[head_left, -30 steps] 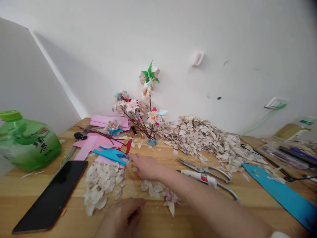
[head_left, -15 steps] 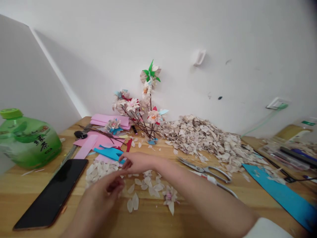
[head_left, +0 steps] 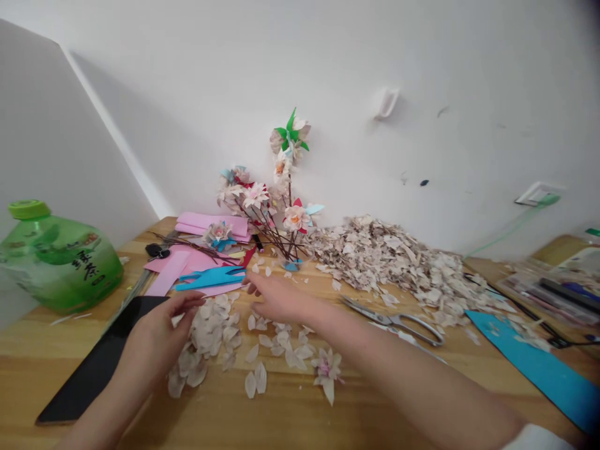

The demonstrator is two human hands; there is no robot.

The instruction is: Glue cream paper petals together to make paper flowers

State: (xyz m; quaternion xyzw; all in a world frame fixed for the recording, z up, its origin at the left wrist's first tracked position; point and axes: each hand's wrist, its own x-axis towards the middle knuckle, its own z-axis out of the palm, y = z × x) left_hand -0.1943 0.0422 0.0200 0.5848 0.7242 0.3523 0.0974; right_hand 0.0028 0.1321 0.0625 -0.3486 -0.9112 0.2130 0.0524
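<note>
My left hand (head_left: 162, 328) is over the left edge of a pile of off-white petals (head_left: 213, 328), beside the black phone. Its fingers are bent and apart from the thumb, and nothing shows in them. My right hand (head_left: 274, 300) reaches across the table with its fingers loosely stretched. Their tips lie close to the right end of a cut blue sheet (head_left: 210, 277); whether they touch it I cannot tell. Loose petals (head_left: 285, 344) are scattered below my right wrist. Near them lies a pale flower with a pink centre (head_left: 328, 370).
A phone (head_left: 89, 369) and a green bottle (head_left: 60, 259) are at left. Pink sheets (head_left: 210, 225) lie behind. Handmade flowers on stems (head_left: 288, 200) stand by the wall. Scissors (head_left: 394, 320), a heap of pale scraps (head_left: 379, 253) and a blue strip (head_left: 529, 369) are at right.
My left hand has drawn back left from beside my right hand, uncovering more of the petal pile. The blue sheet's right end has swung away from me. The view has shifted slightly.
</note>
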